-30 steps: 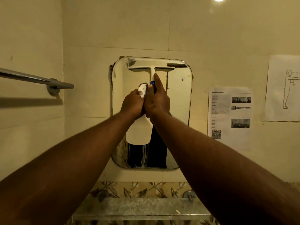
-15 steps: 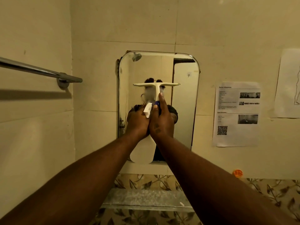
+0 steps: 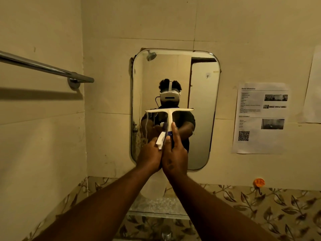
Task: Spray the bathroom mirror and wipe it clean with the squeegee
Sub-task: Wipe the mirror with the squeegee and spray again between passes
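Two hands are being held pressed side by side in front of the mirror [image 3: 175, 84] in the head view. A white spray bottle [image 3: 153, 184] is being gripped around its neck by the left hand [image 3: 150, 156], with the nozzle poking up between the hands and the body hanging below the wrists. The squeegee [image 3: 169, 113] is being clutched by its handle in the right hand [image 3: 175, 158], index finger laid up the stem, the blade lying level across the lower half of the glass at 12 o'clock from the knuckles. A towel rail [image 3: 45, 66] is being shown at 9 o'clock of the mirror, a printed sheet [image 3: 260, 117] at 3 o'clock, and an orange hook [image 3: 259, 182] at 4 o'clock.
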`<state>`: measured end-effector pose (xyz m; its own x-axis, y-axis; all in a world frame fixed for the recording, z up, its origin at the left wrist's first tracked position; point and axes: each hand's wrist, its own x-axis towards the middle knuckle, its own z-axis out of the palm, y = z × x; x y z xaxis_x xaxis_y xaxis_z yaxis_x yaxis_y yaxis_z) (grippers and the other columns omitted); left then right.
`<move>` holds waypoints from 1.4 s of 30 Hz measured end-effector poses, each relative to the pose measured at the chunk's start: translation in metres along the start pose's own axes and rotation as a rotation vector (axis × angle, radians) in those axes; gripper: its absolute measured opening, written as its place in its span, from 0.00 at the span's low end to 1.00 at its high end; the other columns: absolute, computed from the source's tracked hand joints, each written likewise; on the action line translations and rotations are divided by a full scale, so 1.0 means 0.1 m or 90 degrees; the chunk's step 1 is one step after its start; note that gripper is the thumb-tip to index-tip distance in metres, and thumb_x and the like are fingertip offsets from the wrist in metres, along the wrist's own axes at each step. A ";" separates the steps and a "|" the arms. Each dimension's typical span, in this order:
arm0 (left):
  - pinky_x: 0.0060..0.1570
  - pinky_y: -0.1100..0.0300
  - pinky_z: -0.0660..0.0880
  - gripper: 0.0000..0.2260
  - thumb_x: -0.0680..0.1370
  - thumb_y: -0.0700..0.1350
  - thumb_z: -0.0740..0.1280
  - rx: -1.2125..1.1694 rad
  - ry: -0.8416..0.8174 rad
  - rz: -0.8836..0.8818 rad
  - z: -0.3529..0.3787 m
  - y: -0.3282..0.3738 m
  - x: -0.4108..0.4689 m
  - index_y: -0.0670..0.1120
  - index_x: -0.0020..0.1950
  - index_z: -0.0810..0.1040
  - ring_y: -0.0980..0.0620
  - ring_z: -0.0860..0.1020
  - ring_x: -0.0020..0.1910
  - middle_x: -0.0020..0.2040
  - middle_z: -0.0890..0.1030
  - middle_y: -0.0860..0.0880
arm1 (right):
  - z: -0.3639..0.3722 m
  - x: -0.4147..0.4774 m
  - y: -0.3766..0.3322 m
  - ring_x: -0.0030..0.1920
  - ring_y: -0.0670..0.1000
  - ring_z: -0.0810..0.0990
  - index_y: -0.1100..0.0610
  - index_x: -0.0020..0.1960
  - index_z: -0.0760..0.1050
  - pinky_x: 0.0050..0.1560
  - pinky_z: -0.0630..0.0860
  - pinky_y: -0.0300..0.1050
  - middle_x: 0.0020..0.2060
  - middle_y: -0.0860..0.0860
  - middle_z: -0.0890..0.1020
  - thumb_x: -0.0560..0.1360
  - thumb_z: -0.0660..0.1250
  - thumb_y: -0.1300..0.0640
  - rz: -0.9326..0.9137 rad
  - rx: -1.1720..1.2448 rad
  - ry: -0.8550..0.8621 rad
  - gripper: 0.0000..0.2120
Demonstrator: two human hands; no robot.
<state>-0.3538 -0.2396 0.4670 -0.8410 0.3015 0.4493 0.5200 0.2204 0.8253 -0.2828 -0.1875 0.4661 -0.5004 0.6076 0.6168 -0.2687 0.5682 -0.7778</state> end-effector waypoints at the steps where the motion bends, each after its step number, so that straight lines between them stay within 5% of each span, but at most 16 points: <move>1: 0.37 0.58 0.74 0.17 0.81 0.65 0.57 -0.012 -0.006 -0.005 0.01 -0.05 -0.03 0.57 0.58 0.79 0.53 0.80 0.42 0.43 0.81 0.55 | 0.01 -0.04 0.03 0.56 0.51 0.81 0.33 0.78 0.54 0.56 0.81 0.54 0.63 0.54 0.81 0.83 0.53 0.43 0.003 -0.003 -0.002 0.24; 15: 0.33 0.64 0.69 0.16 0.82 0.61 0.59 0.051 -0.051 -0.041 0.14 -0.63 -0.59 0.58 0.65 0.77 0.60 0.78 0.38 0.38 0.79 0.59 | 0.08 -0.66 0.54 0.56 0.49 0.82 0.30 0.76 0.51 0.52 0.82 0.48 0.64 0.49 0.81 0.83 0.52 0.42 0.045 -0.077 -0.004 0.24; 22: 0.45 0.55 0.80 0.13 0.82 0.60 0.61 0.033 -0.082 -0.075 0.24 -0.92 -0.87 0.59 0.63 0.77 0.57 0.81 0.44 0.45 0.83 0.57 | 0.10 -0.98 0.80 0.51 0.40 0.77 0.28 0.75 0.50 0.48 0.77 0.40 0.65 0.44 0.80 0.83 0.52 0.42 0.092 -0.101 -0.018 0.24; 29: 0.46 0.57 0.79 0.14 0.82 0.60 0.60 0.062 -0.103 -0.118 0.30 -1.06 -1.01 0.58 0.62 0.79 0.57 0.81 0.43 0.44 0.83 0.57 | 0.11 -1.16 0.99 0.47 0.39 0.77 0.27 0.73 0.51 0.45 0.76 0.38 0.62 0.44 0.82 0.83 0.54 0.44 0.147 -0.115 -0.037 0.23; 34: 0.42 0.62 0.74 0.19 0.81 0.60 0.61 0.095 -0.139 -0.123 0.30 -1.13 -1.23 0.65 0.72 0.70 0.57 0.81 0.46 0.46 0.82 0.58 | 0.06 -1.33 1.09 0.57 0.47 0.81 0.33 0.76 0.58 0.49 0.76 0.41 0.65 0.43 0.80 0.83 0.56 0.46 0.190 -0.102 -0.055 0.23; 38: 0.53 0.57 0.78 0.19 0.81 0.57 0.63 0.098 -0.153 -0.143 0.33 -1.18 -1.33 0.59 0.72 0.73 0.53 0.82 0.53 0.56 0.84 0.53 | 0.02 -1.40 1.14 0.65 0.52 0.78 0.41 0.77 0.62 0.58 0.73 0.40 0.69 0.47 0.77 0.83 0.57 0.49 0.252 -0.056 -0.052 0.22; 42: 0.52 0.59 0.77 0.19 0.80 0.61 0.64 0.069 -0.142 -0.140 0.34 -1.15 -1.38 0.62 0.71 0.73 0.58 0.81 0.49 0.50 0.83 0.59 | -0.03 -1.41 1.07 0.60 0.50 0.80 0.37 0.76 0.59 0.51 0.71 0.38 0.66 0.46 0.80 0.83 0.57 0.48 0.267 -0.054 -0.051 0.22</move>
<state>-0.2928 -0.2752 0.2983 -0.8874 0.4290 0.1686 0.3528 0.3970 0.8473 -0.2389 -0.2109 0.2960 -0.6154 0.7524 0.2348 0.0392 0.3267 -0.9443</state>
